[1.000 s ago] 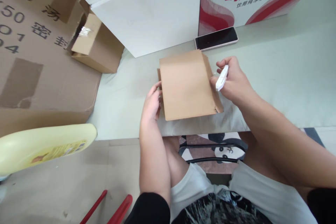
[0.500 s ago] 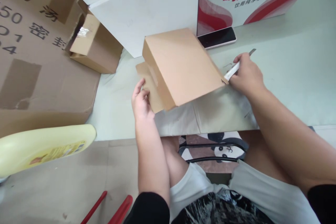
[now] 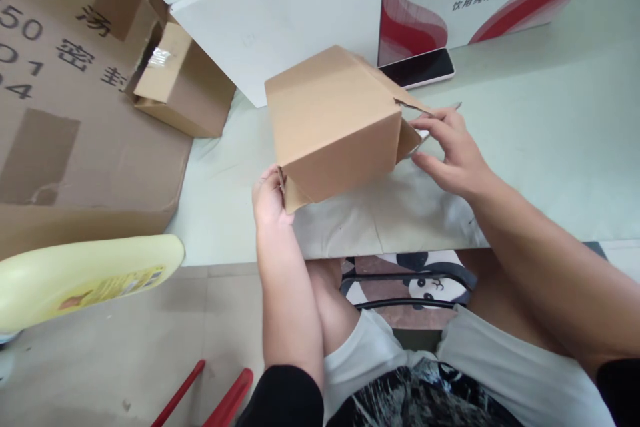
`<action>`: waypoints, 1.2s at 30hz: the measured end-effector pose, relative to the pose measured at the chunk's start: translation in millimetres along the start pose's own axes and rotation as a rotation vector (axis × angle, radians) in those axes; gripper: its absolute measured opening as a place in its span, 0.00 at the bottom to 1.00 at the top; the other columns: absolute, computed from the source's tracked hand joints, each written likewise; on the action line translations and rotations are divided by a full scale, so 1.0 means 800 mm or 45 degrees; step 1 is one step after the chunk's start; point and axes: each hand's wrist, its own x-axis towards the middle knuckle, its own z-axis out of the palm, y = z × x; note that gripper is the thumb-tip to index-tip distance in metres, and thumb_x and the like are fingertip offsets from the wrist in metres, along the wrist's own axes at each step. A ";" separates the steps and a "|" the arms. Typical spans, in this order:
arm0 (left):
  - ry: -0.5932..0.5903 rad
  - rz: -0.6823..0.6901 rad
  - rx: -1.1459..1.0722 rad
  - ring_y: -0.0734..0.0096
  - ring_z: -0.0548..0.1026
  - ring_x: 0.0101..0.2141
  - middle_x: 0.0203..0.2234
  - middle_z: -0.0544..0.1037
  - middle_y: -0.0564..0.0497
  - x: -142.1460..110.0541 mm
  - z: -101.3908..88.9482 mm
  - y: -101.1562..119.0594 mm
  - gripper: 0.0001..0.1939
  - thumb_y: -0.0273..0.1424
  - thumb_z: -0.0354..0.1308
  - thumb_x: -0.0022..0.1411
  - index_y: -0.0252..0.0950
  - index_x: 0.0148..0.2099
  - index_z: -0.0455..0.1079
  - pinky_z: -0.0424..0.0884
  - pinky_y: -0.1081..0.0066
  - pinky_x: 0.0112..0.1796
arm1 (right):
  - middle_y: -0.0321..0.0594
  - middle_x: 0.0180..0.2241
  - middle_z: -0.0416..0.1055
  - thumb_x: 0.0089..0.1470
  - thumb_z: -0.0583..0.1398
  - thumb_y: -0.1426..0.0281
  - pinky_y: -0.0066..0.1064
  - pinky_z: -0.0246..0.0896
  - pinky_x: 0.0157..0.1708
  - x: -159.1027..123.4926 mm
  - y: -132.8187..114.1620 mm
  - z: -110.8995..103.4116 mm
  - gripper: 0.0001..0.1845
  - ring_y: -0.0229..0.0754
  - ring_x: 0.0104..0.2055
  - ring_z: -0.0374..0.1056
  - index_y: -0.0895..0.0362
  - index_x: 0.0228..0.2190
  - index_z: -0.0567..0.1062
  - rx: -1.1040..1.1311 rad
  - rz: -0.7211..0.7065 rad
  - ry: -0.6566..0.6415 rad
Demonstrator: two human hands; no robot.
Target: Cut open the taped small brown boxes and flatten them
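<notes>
A brown cardboard box (image 3: 333, 113) is tilted above the table between my hands, with a flap standing out at its right end. My left hand (image 3: 269, 197) is closed on a flap at the box's near left corner. At the right end, my right hand (image 3: 450, 153) holds a white utility knife (image 3: 424, 136) lying across under the fingers, its blade tip showing beyond the knuckles. The same hand's fingertips are at the edge of the right flap, thumb apart below. Most of the knife is hidden by the fingers.
Behind the box stand a white box (image 3: 300, 20) and a red-and-white water carton (image 3: 465, 0), with a phone (image 3: 420, 68) before it. Left are a large carton (image 3: 100, 167), a small cardboard box (image 3: 190, 87) and a yellow bottle (image 3: 90, 280). The table's (image 3: 550, 147) front edge runs near my lap.
The box has turned and tipped, so its near side now faces me. My right hand has shifted left to the right flap, its fingers opened somewhat around the knife. My left hand has closed on the corner.
</notes>
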 end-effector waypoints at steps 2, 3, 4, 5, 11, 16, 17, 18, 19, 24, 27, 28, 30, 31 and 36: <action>-0.018 0.054 0.025 0.59 0.84 0.40 0.25 0.81 0.49 -0.005 0.006 0.002 0.06 0.33 0.67 0.45 0.38 0.28 0.77 0.80 0.69 0.38 | 0.48 0.56 0.71 0.58 0.59 0.43 0.59 0.54 0.70 -0.002 -0.007 -0.002 0.31 0.61 0.63 0.65 0.46 0.54 0.78 0.073 -0.091 0.070; -0.010 0.059 0.039 0.60 0.84 0.39 0.25 0.81 0.49 -0.006 0.007 0.002 0.05 0.33 0.67 0.46 0.38 0.27 0.77 0.80 0.69 0.37 | 0.48 0.59 0.71 0.58 0.57 0.40 0.58 0.53 0.71 -0.003 -0.009 -0.002 0.34 0.62 0.65 0.65 0.46 0.55 0.77 0.107 -0.107 0.079; 0.005 0.043 0.054 0.61 0.83 0.37 0.25 0.81 0.50 -0.007 0.008 0.002 0.04 0.32 0.66 0.46 0.38 0.28 0.77 0.80 0.69 0.37 | 0.48 0.60 0.70 0.57 0.55 0.36 0.58 0.52 0.72 -0.003 -0.010 -0.002 0.37 0.62 0.67 0.63 0.46 0.56 0.77 0.150 -0.113 0.074; 0.021 0.009 0.070 0.62 0.83 0.35 0.25 0.82 0.50 -0.008 0.008 0.002 0.04 0.31 0.65 0.46 0.38 0.28 0.78 0.80 0.69 0.36 | 0.48 0.62 0.70 0.55 0.55 0.34 0.57 0.50 0.73 -0.004 -0.010 -0.002 0.40 0.63 0.69 0.62 0.46 0.56 0.76 0.200 -0.112 0.056; -0.226 -0.149 0.115 0.59 0.85 0.39 0.30 0.84 0.48 -0.016 0.014 0.001 0.11 0.28 0.63 0.47 0.36 0.36 0.80 0.80 0.67 0.39 | 0.48 0.59 0.72 0.50 0.63 0.34 0.55 0.66 0.65 -0.004 -0.010 0.011 0.43 0.61 0.67 0.66 0.46 0.58 0.71 0.612 0.032 -0.158; -0.338 -0.135 0.197 0.53 0.85 0.43 0.30 0.84 0.50 -0.030 0.023 0.004 0.15 0.28 0.73 0.41 0.39 0.35 0.77 0.81 0.62 0.42 | 0.48 0.55 0.74 0.47 0.67 0.36 0.53 0.75 0.56 -0.001 -0.021 0.017 0.45 0.59 0.62 0.72 0.46 0.58 0.68 0.777 0.160 -0.271; -0.338 -0.122 0.230 0.53 0.84 0.44 0.31 0.84 0.50 -0.030 0.023 0.003 0.18 0.28 0.74 0.41 0.39 0.37 0.77 0.81 0.62 0.42 | 0.48 0.53 0.75 0.46 0.68 0.36 0.53 0.75 0.56 0.000 -0.023 0.017 0.45 0.59 0.61 0.73 0.47 0.57 0.69 0.785 0.172 -0.293; -0.325 -0.098 0.257 0.53 0.84 0.46 0.33 0.84 0.49 -0.030 0.024 0.003 0.19 0.29 0.75 0.41 0.39 0.39 0.78 0.81 0.63 0.43 | 0.48 0.52 0.76 0.45 0.69 0.36 0.54 0.75 0.56 0.000 -0.024 0.017 0.45 0.59 0.60 0.73 0.47 0.57 0.70 0.791 0.183 -0.312; -0.298 -0.068 0.271 0.54 0.83 0.47 0.35 0.85 0.48 -0.029 0.024 0.002 0.19 0.32 0.75 0.44 0.38 0.41 0.79 0.80 0.64 0.44 | 0.49 0.50 0.77 0.44 0.69 0.37 0.55 0.75 0.55 0.000 -0.025 0.018 0.45 0.60 0.59 0.74 0.48 0.56 0.71 0.798 0.193 -0.322; -0.082 0.094 0.183 0.58 0.80 0.52 0.47 0.83 0.46 -0.021 0.022 -0.002 0.17 0.44 0.69 0.55 0.39 0.42 0.78 0.77 0.66 0.50 | 0.51 0.50 0.77 0.45 0.71 0.40 0.54 0.78 0.50 0.000 -0.015 0.025 0.41 0.62 0.58 0.73 0.51 0.52 0.72 0.771 0.287 -0.191; 0.044 0.347 0.264 0.59 0.76 0.59 0.52 0.80 0.47 -0.022 0.022 -0.001 0.16 0.46 0.65 0.60 0.41 0.43 0.77 0.71 0.64 0.60 | 0.52 0.53 0.76 0.46 0.71 0.44 0.51 0.79 0.42 0.002 -0.003 0.031 0.39 0.62 0.57 0.74 0.51 0.52 0.70 0.732 0.344 -0.089; 0.035 0.446 0.305 0.58 0.75 0.60 0.52 0.79 0.46 -0.024 0.022 -0.001 0.16 0.47 0.64 0.61 0.40 0.42 0.77 0.70 0.63 0.62 | 0.52 0.55 0.75 0.46 0.71 0.45 0.51 0.79 0.43 0.003 0.000 0.033 0.39 0.62 0.58 0.73 0.50 0.53 0.69 0.712 0.335 -0.039; -0.097 0.571 0.337 0.53 0.75 0.60 0.49 0.80 0.45 -0.030 0.022 0.001 0.17 0.48 0.65 0.60 0.39 0.39 0.78 0.69 0.60 0.63 | 0.51 0.61 0.71 0.46 0.72 0.47 0.53 0.76 0.52 0.004 0.005 0.035 0.39 0.61 0.63 0.70 0.48 0.54 0.69 0.627 0.297 0.095; -0.206 0.585 0.328 0.51 0.76 0.58 0.46 0.81 0.44 -0.033 0.022 0.002 0.19 0.49 0.67 0.58 0.38 0.38 0.79 0.70 0.58 0.62 | 0.50 0.63 0.70 0.46 0.72 0.48 0.54 0.73 0.57 0.005 0.006 0.035 0.38 0.60 0.65 0.68 0.47 0.54 0.68 0.567 0.290 0.156; -0.532 0.454 0.314 0.49 0.80 0.55 0.45 0.83 0.40 -0.043 0.026 0.003 0.28 0.50 0.76 0.51 0.38 0.47 0.80 0.72 0.56 0.61 | 0.47 0.60 0.73 0.46 0.73 0.54 0.57 0.70 0.58 0.003 0.004 0.031 0.35 0.60 0.61 0.71 0.46 0.53 0.69 0.402 0.353 0.214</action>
